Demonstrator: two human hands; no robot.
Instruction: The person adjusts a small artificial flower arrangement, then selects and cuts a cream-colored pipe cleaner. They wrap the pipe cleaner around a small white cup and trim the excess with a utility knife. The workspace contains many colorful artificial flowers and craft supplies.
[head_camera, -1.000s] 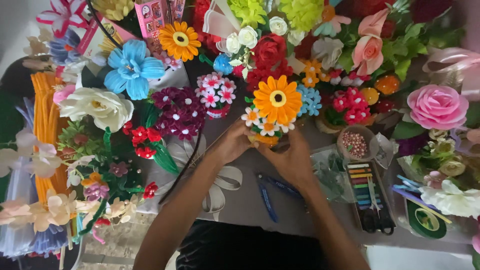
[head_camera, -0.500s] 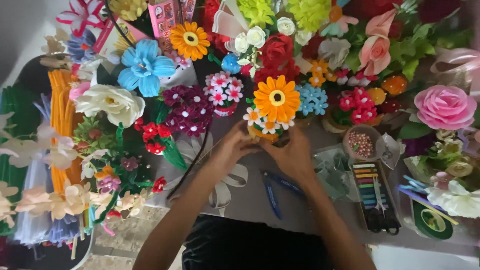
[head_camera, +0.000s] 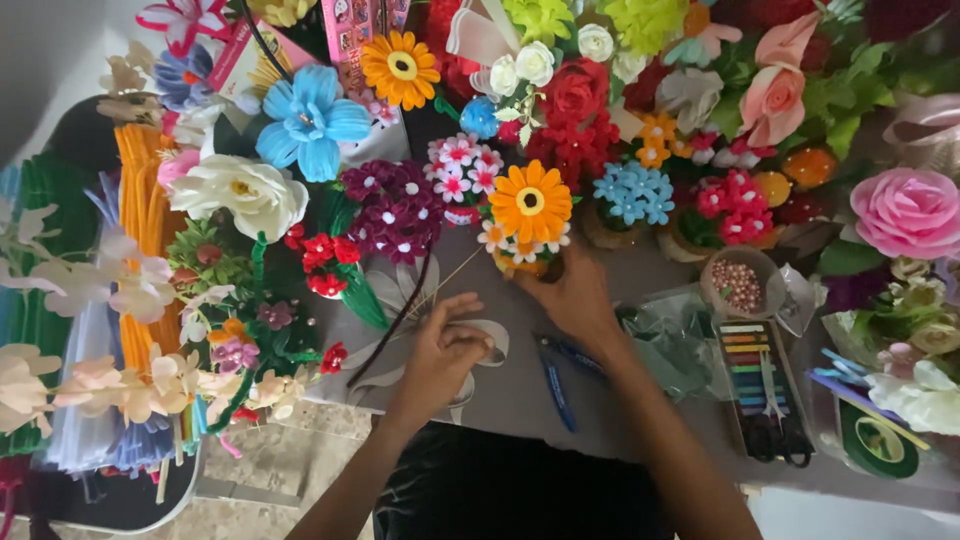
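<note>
Pliers (head_camera: 556, 378) on table (head_camera: 640, 420) between hands – bead bowl (head_camera: 738, 284) right, behind crayon tray (head_camera: 757, 385).

Pink printed packages (head_camera: 352, 30), top centre-left

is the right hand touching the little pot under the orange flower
Touching: the head view shows the right hand wrapped against the small pot beneath the orange flower.
</note>
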